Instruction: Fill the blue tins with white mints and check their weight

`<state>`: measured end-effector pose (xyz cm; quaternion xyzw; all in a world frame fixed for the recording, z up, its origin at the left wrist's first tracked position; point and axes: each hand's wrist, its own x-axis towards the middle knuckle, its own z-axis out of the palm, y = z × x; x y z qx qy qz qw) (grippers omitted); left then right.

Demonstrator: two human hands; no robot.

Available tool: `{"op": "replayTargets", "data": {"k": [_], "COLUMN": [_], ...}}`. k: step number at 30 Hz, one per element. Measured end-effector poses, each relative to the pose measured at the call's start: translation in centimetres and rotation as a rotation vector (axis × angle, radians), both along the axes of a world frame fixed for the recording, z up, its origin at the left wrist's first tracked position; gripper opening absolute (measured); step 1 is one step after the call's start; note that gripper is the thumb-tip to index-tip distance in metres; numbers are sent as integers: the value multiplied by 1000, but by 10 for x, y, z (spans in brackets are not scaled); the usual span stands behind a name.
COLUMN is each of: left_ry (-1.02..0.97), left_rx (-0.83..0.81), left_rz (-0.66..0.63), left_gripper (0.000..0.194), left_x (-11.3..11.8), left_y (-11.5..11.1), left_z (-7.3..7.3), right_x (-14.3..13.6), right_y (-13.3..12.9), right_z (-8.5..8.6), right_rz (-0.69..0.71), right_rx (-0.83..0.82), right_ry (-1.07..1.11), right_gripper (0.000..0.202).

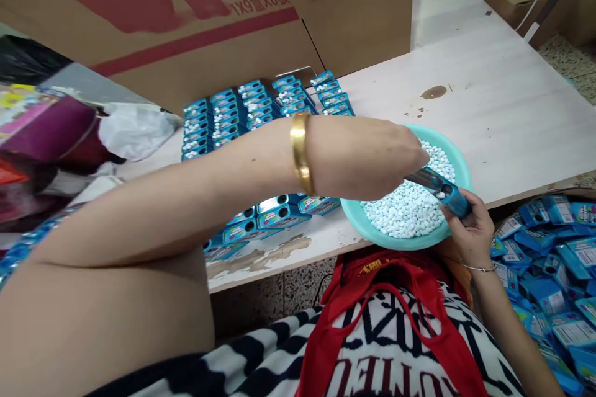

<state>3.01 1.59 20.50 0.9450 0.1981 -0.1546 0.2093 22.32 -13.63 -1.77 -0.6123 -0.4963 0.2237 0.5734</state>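
Observation:
My left hand (367,158) reaches across from the left over a mint-green bowl (460,164) of small white pellets (410,216). Its fingers are closed on a narrow, dark, shiny scoop-like piece (424,179). The far end of this piece meets the opening in the top of a small blue box (457,202). That box is gripped by my right hand (474,229) at the bowl's right rim, tilted towards the left hand. A few white pellets show at the box opening. My left fingertips are mostly hidden behind the hand.
Rows of upright blue boxes (254,102), many with pellets on top, stand left of the bowl, partly behind my left arm. A large carton (363,18) rises behind them. Loose blue boxes (554,294) are heaped at lower right. A white plastic bag (139,130) lies at left.

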Motion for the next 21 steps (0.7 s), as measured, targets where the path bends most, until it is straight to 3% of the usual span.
{"op": "replayTargets", "data": {"k": [3, 7, 10, 12, 14, 16, 19, 21], "left_ry": [-149, -470, -532, -536, -564, -601, -594, -534], "left_rx": [-5, -127, -193, -179, -99, 47, 264, 329], "left_rz": [46, -3, -31, -11, 83, 270, 568, 676], "left_gripper": [24, 55, 38, 28, 27, 26, 22, 21], "left_x": [-9, -12, -16, -21, -30, -41, -61, -75], "left_y": [3, -1, -6, -5, 3, 21, 59, 83], "left_z": [-14, -65, -97, -106, -108, -111, -125, -140], "right_x": [-5, -16, -26, -32, -35, -35, -34, -34], "right_y": [0, 1, 4, 8, 12, 15, 15, 9], "right_z": [4, 3, 1, 3, 7, 9, 5, 4], "right_rz": [22, 62, 163, 196, 213, 217, 172, 149], "right_rx": [-27, -43, -65, -53, -16, 25, 42, 24], "right_ry": [93, 250, 346, 367, 350, 293, 209, 166], "right_gripper": [41, 38, 38, 45, 62, 75, 66, 51]}}
